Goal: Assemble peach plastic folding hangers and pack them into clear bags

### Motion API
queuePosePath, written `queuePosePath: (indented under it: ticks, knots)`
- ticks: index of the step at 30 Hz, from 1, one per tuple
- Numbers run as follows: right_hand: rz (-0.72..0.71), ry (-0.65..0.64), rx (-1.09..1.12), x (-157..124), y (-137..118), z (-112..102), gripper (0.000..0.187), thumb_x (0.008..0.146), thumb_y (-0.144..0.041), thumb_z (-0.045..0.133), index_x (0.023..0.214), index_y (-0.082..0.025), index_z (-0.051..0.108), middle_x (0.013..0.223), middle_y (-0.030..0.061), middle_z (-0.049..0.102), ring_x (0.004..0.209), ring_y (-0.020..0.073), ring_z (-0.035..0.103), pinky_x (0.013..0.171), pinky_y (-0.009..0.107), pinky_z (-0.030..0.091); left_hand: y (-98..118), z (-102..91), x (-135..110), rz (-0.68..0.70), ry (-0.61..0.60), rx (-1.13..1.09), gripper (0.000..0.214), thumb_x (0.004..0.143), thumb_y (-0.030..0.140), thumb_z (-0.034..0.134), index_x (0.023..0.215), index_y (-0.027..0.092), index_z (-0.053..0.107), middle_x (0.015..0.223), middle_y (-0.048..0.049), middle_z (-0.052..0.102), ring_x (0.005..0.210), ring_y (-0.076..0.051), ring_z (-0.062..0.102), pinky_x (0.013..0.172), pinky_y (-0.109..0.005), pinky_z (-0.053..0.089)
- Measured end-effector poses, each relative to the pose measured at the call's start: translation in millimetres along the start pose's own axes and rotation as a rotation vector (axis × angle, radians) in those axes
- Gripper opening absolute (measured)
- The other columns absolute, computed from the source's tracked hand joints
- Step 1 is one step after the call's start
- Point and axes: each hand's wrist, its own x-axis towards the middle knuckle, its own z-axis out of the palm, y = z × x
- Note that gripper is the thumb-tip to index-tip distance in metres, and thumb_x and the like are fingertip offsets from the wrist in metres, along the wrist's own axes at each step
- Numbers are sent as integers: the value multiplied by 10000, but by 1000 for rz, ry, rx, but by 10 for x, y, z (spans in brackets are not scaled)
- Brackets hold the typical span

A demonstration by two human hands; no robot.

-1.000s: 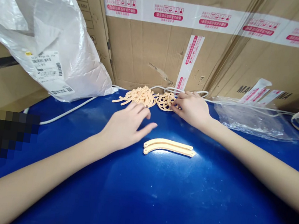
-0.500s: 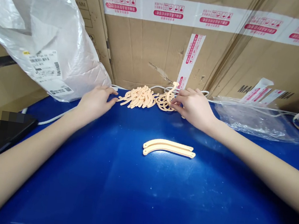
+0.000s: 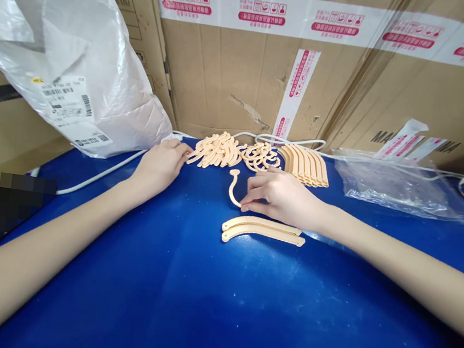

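Note:
My right hand [image 3: 280, 198] pinches the lower end of a beige plastic hook [image 3: 234, 186], curved and with a knob at its top, just above the blue tabletop. Below it, two long curved beige plastic arms [image 3: 265, 230] lie side by side. My left hand [image 3: 162, 164] is at the left edge of a pile of short beige plastic pieces [image 3: 218, 150], its fingertips closed on the end of one piece. A heap of beige hooks [image 3: 260, 156] lies right of that pile. Further right, several more long arms [image 3: 305, 166] stand in a neat row.
Large cardboard boxes [image 3: 228, 81] wall off the back of the blue table [image 3: 196, 307]. A white plastic bag [image 3: 111, 76] leans at the left, and a clear plastic bag [image 3: 398, 189] lies at the right. A white cable [image 3: 97, 178] runs along the back and left.
My right hand has drawn the hook out of the heap, toward me and slightly left, uncovering the row of long arms. My left hand has shifted slightly right and its fingers have closed.

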Motion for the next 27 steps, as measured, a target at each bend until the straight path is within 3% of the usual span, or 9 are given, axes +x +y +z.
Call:
queuePosePath:
  ticks: [12,19,27]
  knots:
    - [21,28,83,-15,36,71,152,898,-245,657,918,-198,801,791,16,669,712,132,588,681,283,387,-39,72,35,-37,75,-189,274,891,260,461,1053,206,675,1026,-96,701,929,-258,652,878,-371,510]
    - [7,96,131,-14,85,135,141,887,-279,683,889,-206,804,781,12,671,688,118,584,647,272,383,-18,104,38,-95,85,-234,307,876,253,460,1092,179,665,1050,-109,698,963,-266,642,890,-385,502]
    - [24,85,218,-8,106,151,145,884,-298,690,889,-202,799,816,16,702,726,125,618,668,269,411,29,76,25,-137,69,-259,355,863,241,479,1139,110,661,1077,-145,689,957,-275,645,894,-392,498]
